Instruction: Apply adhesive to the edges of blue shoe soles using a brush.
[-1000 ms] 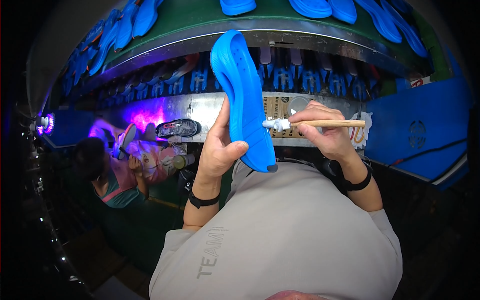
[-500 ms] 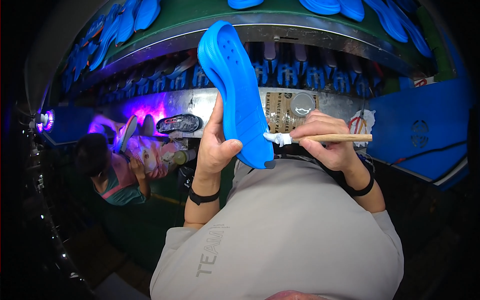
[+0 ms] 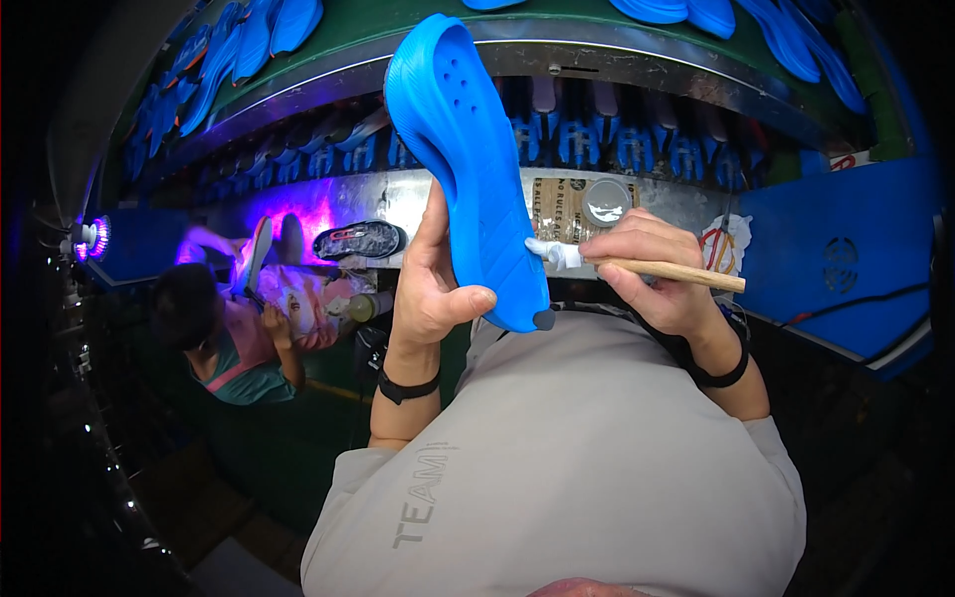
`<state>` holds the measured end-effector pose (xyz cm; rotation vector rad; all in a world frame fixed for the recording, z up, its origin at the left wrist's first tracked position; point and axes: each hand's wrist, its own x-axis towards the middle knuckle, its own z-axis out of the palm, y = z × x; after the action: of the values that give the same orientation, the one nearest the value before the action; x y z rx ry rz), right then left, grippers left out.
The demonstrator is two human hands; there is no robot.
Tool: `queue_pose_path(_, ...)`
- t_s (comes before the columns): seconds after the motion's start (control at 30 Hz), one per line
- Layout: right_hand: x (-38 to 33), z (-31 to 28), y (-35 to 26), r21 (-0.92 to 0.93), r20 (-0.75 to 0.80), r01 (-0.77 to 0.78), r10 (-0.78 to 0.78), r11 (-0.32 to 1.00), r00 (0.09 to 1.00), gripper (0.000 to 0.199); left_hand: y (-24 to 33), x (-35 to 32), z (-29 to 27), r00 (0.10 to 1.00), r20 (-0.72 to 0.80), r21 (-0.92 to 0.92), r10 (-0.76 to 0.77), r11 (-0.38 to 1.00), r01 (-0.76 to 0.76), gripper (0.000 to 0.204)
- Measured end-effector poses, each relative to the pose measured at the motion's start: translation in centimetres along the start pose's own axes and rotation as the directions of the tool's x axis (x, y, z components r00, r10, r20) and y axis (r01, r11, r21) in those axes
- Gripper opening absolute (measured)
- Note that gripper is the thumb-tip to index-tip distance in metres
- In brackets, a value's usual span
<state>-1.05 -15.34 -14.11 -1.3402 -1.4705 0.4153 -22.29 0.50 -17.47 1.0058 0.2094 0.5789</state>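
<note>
A long blue shoe sole (image 3: 487,214) is held up in front of me, its end with several small holes pointing away and its dark-tipped end towards me. My left hand (image 3: 426,298) grips it by the left edge, thumb across the near part. In my right hand (image 3: 657,274) is a wooden-handled brush (image 3: 696,275), pinched between thumb and fingers. The brush's white, wet-looking head touches the sole's right edge near the middle of its lower half. Beyond the right hand, a round cup with white contents (image 3: 607,202) stands on a cardboard piece (image 3: 559,211).
A dark shoe part (image 3: 358,240) lies on the metal bench (image 3: 423,189). Behind it run racks of blue soles (image 3: 577,144) below a green conveyor (image 3: 557,18) carrying more. At left sits a co-worker (image 3: 234,338) holding a sole under purple light. A blue cabinet (image 3: 796,259) stands at right.
The sole has shifted slightly away from me and up. The brush head has moved a little up along the sole's right edge, its handle now tilting more downward to the right.
</note>
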Motion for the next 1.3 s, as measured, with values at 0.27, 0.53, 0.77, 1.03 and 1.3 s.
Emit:
queue_pose_path(0.27,-0.2,-0.1,0.0,0.091,0.034,0.018,-0.021,0.996,0.999,0.014,0.1,0.3,0.0,0.998,-0.03,0.088,0.055,0.995,-0.052,0.116)
queue_pose_path(0.53,0.1,0.0,-0.7,-0.049,0.1,0.04,-0.035,0.998,0.994,0.013,-0.1,0.1,-0.6,0.998,0.021,0.114,0.067,0.991,-0.069,0.114)
queue_pose_path(0.77,-0.5,-0.3,-0.8,0.184,-0.129,-0.103,0.127,0.978,0.983,0.018,0.3,0.1,-1.0,0.995,0.019,0.082,0.102,0.991,-0.104,0.108)
queue_pose_path(1.03,-3.4,-0.2,2.2,0.386,-0.262,-0.28,0.395,0.879,0.88,0.021,0.9,-0.5,-2.7,0.983,0.16,-0.759,-0.091,0.625,0.182,0.103)
queue_pose_path(1.3,-3.6,-0.1,2.9,0.408,-0.248,-0.348,0.469,0.844,0.848,0.021,-1.4,-1.3,-4.3,0.932,0.35,-0.915,0.095,0.246,0.318,0.092)
